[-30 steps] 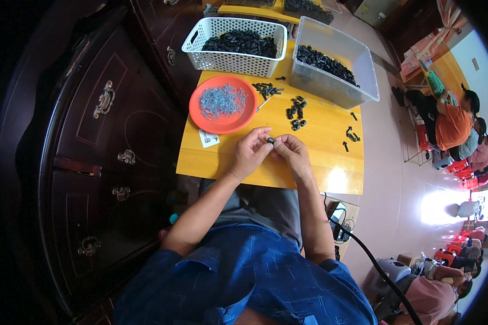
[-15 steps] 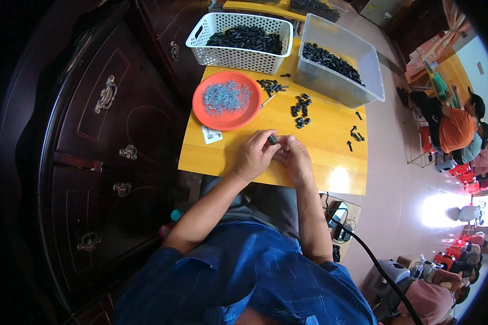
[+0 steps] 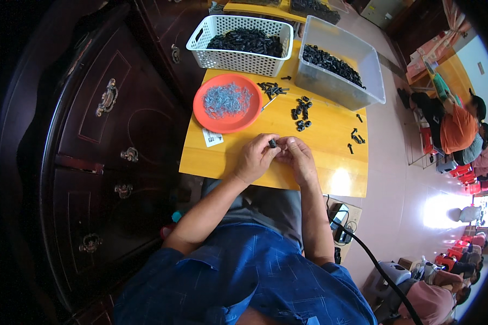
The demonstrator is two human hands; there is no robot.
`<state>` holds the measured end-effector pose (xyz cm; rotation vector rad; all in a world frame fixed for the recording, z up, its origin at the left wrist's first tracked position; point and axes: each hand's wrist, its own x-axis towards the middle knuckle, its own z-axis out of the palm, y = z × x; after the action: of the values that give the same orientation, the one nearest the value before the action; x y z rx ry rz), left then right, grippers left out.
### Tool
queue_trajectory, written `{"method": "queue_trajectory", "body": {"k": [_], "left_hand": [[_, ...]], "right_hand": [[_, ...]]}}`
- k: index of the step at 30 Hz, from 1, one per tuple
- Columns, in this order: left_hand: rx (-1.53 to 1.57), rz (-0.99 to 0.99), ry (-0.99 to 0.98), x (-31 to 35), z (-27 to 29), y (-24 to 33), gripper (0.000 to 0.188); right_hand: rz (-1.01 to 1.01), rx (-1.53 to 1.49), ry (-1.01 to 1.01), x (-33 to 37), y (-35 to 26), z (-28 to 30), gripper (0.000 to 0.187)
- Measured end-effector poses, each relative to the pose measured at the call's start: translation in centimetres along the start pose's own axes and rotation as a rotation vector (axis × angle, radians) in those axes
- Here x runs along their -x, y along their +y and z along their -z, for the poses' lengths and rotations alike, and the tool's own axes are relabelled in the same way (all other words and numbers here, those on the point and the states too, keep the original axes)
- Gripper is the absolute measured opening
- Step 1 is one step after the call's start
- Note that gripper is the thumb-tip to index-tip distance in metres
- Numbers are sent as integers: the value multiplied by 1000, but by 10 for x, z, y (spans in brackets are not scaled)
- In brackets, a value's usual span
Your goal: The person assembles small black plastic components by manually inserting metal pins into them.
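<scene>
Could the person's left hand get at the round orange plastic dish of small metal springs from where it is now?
Probably yes: the left hand sits just below the round orange plastic dish, with only bare yellow wooden table and a small white card between. It currently pinches a small black part.

A yellow wooden worktop point(image 3: 331, 179) stands beside a dark wooden cabinet point(image 3: 81, 141) with metal handles. At the far side of the worktop there is a white perforated basket point(image 3: 244, 57) full of black parts. Just right of it stands a clear plastic bin point(image 3: 358, 81), also holding black parts. An orange round plate point(image 3: 200, 105) lies near the basket and carries a heap of small grey metal pieces point(image 3: 226, 100). A small white card point(image 3: 213, 137) lies just beside the plate. Loose black parts point(image 3: 301, 114) are scattered between the plate and the bin. A black cable point(image 3: 379, 271) runs over the tiled floor. Far right, a person in an orange shirt point(image 3: 456, 127) sits near red stools point(image 3: 461, 170).
</scene>
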<state>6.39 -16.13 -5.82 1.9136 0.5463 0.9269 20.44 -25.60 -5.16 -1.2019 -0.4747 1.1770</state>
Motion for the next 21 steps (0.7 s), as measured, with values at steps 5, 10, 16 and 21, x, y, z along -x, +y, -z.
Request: {"method": "queue_trajectory", "body": {"k": [5, 10, 16, 21], "left_hand": [[0, -83, -31, 0, -1, 1, 34], [-26, -177, -22, -3, -1, -2, 43], [209, 160, 52, -1, -6, -4, 46], [159, 120, -41, 1, -11, -18, 32]], "right_hand": [[86, 198, -91, -5, 0, 9, 25], [37, 376, -165, -7, -19, 3, 26], [208, 433, -77, -54, -66, -19, 27], [563, 293, -105, -119, -144, -77, 47]]}}
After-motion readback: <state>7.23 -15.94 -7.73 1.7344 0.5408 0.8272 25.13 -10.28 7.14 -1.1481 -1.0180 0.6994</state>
